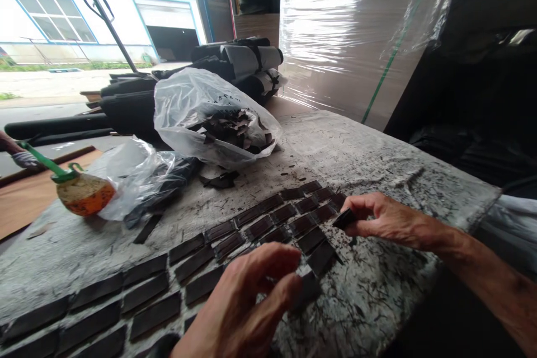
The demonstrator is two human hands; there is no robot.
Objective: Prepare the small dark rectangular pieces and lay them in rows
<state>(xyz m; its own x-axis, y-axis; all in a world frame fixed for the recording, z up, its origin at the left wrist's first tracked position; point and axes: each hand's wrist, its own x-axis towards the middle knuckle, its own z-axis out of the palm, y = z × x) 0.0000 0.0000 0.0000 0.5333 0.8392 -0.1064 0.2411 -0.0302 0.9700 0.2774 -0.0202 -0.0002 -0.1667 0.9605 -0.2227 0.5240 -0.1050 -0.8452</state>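
The right hand [390,221] pinches a small dark rectangular piece [344,218] between thumb and fingertips, right at the end of the rows of matching dark pieces [260,224] laid out on the grey, speckled work table [369,302]. The left hand [239,305] sits at the table's near edge with its fingers curled. A dark piece [307,291] lies at its fingertips, but whether they grip it cannot be told. Another dark piece [321,257] lies just beyond. The rows run toward the table's near left corner.

Toward the far edge sit a clear plastic bag [213,117] full of dark scraps and a second plastic bag [134,179] with dark strips inside. Near the left edge rests a green-handled tool [84,193] with a round orange end. Past the table are black rolls [235,61] and a shrink-wrapped pallet [356,39].
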